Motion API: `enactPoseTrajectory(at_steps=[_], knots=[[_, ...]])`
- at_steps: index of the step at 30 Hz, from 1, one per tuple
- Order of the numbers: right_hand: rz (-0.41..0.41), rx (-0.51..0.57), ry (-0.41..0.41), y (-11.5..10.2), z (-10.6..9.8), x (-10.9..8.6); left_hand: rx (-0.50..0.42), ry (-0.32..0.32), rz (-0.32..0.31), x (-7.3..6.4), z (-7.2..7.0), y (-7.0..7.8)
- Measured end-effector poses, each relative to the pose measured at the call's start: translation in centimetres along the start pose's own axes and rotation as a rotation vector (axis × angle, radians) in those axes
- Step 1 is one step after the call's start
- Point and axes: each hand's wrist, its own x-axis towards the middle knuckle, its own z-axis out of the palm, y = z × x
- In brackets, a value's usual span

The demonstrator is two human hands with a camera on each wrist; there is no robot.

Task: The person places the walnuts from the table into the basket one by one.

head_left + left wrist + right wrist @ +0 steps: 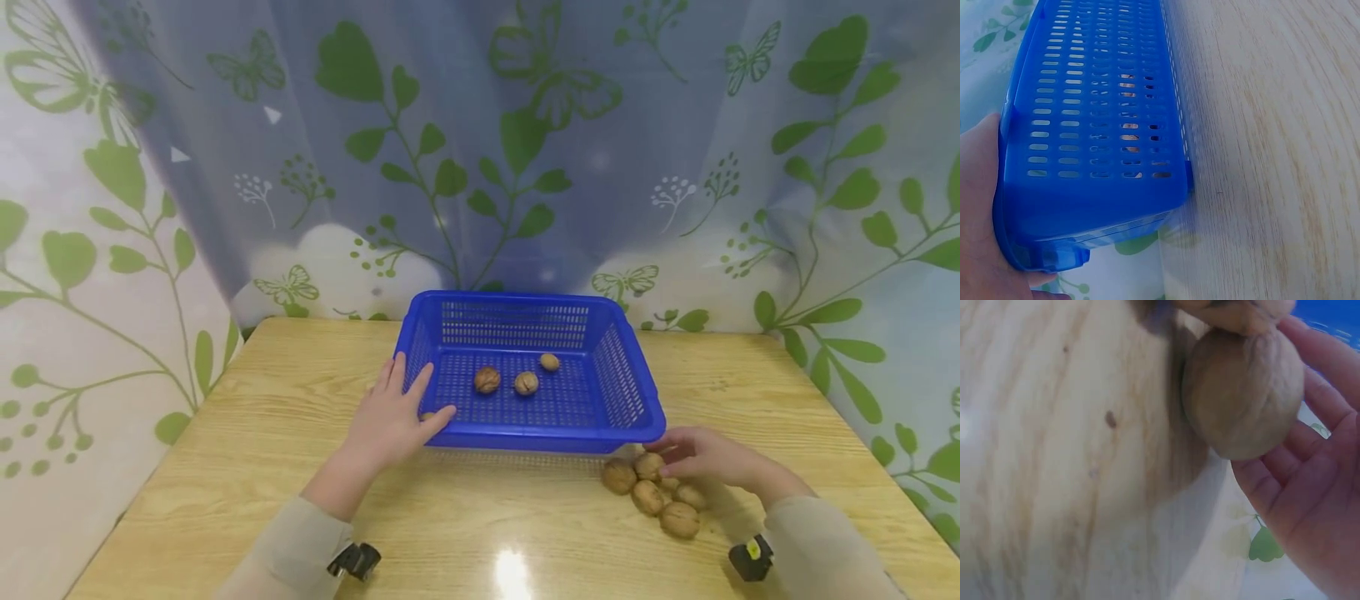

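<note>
A blue plastic basket (517,440) stands on the table with several walnuts inside, among them a darker walnut (487,380) and a paler walnut (527,383). My left hand (390,421) rests with spread fingers on its front left corner; in the left wrist view the palm meets the rim. Beyond the basket's front right corner lies a small group of walnuts (680,520). At that group, my right hand (705,457) touches a walnut (648,467) with its fingers. In the right wrist view, a large walnut (1244,394) partly covers the fingers.
The wooden table (247,467) reaches back to a curtain (450,167) with leaves and butterflies. Small black devices sit at the left cuff (356,561) and the right cuff (752,557). Glare marks the table's front.
</note>
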Motion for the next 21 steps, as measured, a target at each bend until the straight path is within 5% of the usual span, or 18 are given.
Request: enactPoseTrajectory(at_steps=[12,21], knots=[[-0.011,-0.064,0.030,0.3,0.4,0.0,-0.007,-0.012,-0.008,0.1,0.1,0.0],[0.037,-0.064,0.117,0.7,-0.2,-2.0,0.003,-0.017,-0.007,0.0,-0.1,0.1]])
